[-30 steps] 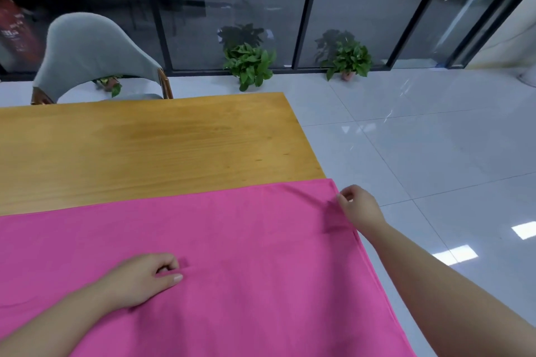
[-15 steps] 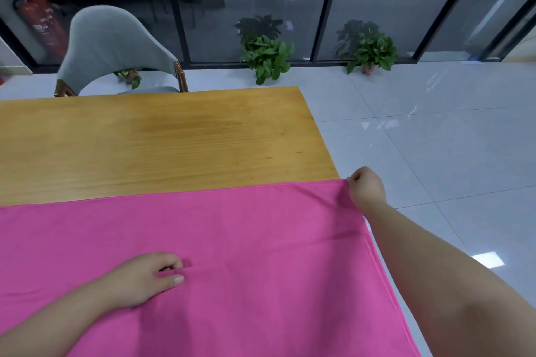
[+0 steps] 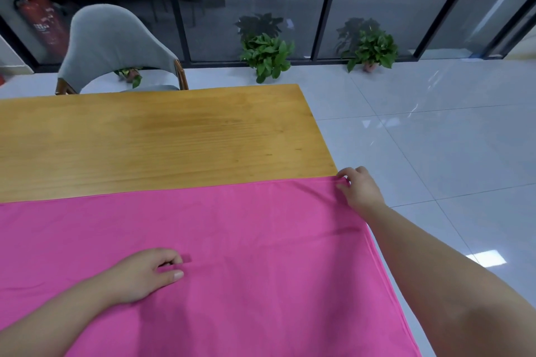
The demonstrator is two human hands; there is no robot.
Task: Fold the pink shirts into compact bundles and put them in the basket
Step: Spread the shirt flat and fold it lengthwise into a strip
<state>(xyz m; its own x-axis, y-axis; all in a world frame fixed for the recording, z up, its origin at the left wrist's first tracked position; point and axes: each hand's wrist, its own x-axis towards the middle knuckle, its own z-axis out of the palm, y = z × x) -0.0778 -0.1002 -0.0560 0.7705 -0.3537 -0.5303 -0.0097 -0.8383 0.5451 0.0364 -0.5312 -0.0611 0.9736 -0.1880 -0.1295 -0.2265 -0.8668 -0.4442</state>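
Observation:
A pink shirt (image 3: 246,240) lies spread flat over the near half of the wooden table (image 3: 162,139), its right edge hanging over the table's side. My right hand (image 3: 358,188) pinches the shirt's far right corner at the table edge. My left hand (image 3: 145,274) rests on the cloth near the middle, fingers curled and thumb stretched out, a small pinch of fabric between them. No basket is in view.
A grey chair (image 3: 113,49) stands at the table's far side. Potted plants (image 3: 266,52) (image 3: 372,49) sit on the tiled floor by the glass wall. A red fire extinguisher (image 3: 40,20) stands at the far left.
My right hand moved the shirt's far right corner outward and away, pulling the cloth flatter there. My left hand stayed in place on the fabric.

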